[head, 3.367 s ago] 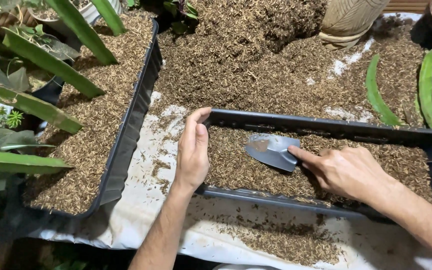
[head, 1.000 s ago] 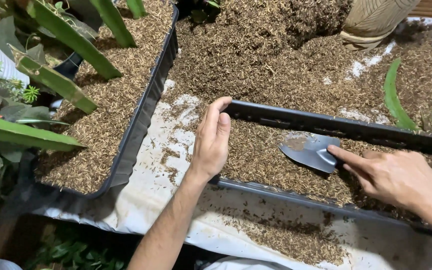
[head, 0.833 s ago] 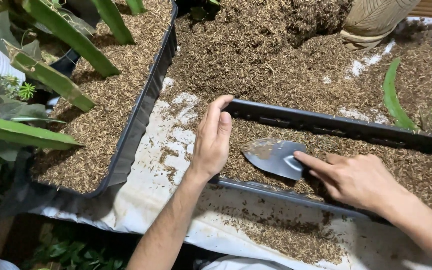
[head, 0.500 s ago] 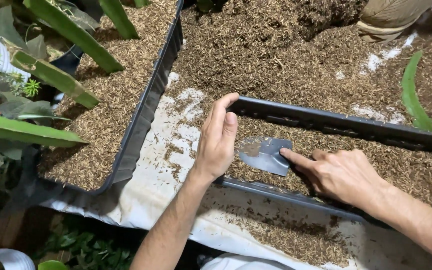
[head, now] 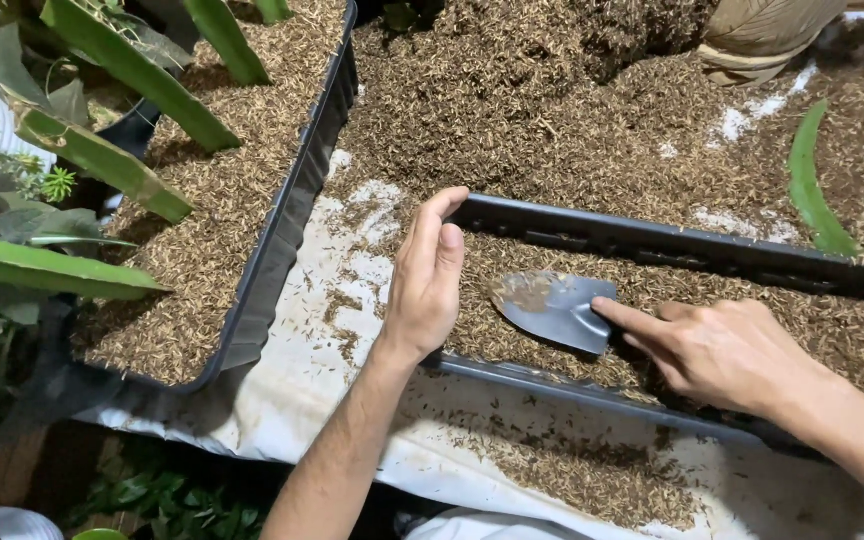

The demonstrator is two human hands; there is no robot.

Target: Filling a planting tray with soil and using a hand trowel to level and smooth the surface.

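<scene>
My left hand (head: 428, 280) grips the left end of a long black tray (head: 672, 245) filled with brown husk-like mulch, thumb on the far rim. My right hand (head: 722, 350) holds a small grey trowel (head: 550, 308), index finger stretched along its blade. The blade lies flat on the mulch inside the tray, close to my left hand, with a little mulch on its tip.
A second black tray (head: 292, 210) of mulch with green plant blades (head: 132, 70) stands to the left. A big heap of loose mulch (head: 552, 110) lies behind on a white sheet (head: 292, 390). A woven pot (head: 762, 35) sits at the back right; leafy plants crowd the left edge.
The trowel in my right hand has slid left across the mulch toward my left hand. My left hand has stayed on the tray's end.
</scene>
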